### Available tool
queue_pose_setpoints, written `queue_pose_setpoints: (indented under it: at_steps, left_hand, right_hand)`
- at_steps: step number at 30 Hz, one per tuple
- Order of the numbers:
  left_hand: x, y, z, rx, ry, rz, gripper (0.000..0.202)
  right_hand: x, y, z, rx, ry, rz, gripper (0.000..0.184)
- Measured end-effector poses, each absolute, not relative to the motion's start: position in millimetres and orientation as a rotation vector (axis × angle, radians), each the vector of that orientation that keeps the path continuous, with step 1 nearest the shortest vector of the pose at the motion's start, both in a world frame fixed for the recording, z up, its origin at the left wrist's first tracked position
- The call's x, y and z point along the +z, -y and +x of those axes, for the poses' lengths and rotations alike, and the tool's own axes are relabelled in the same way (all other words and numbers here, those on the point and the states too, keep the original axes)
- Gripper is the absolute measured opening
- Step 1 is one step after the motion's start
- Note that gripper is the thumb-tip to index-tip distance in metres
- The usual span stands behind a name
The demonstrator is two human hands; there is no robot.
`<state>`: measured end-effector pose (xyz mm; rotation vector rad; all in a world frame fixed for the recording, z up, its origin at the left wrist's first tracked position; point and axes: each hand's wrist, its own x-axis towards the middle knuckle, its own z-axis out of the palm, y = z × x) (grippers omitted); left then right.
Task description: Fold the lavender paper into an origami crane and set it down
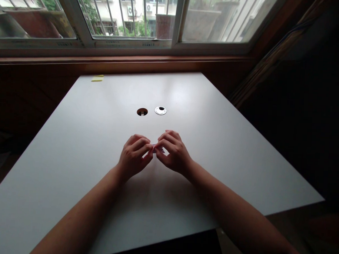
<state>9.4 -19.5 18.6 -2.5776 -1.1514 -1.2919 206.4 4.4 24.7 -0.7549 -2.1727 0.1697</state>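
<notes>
Between my two hands, over the middle of the white table (101, 169), is a small purple piece that looks like folded paper (158, 150). My left hand (135, 152) pinches its left end between thumb and fingers. From the other side, my right hand (172, 149) pinches it too, thumb and forefinger pressed together close to the left fingertips. The fingers cover most of the piece, so its full shape is hidden.
Beyond my hands the tabletop has a round cable hole (142, 112) and a silver grommet cover (160, 110) beside it. A yellow strip (97, 78) lies at the far left corner. A barred window (128, 18) rises behind the table's far edge.
</notes>
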Motion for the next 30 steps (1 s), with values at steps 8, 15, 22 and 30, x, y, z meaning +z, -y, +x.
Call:
queue_pose_setpoints:
  at_steps: [8,15,22,30]
  left_hand:
    - [18,19,6,-1.311,1.176,-2.532,0.014]
    - [17,14,2,-1.395,1.188,-2.463,0.022]
    - [15,11,-2,-1.401,1.204,-2.447,0.018]
    - [11,11,-1,-1.357,1.19,-2.533,0.014]
  right_hand:
    - [26,-6,210,0.134,2.165,-0.764,0.005]
    - [29,-8,216,0.031,2.111,-0.771,0.006]
    - [30,-8,218,0.022,2.109,-0.758,0.008]
    - [26,-10,219,0.029,2.181,-0.722,0.012]
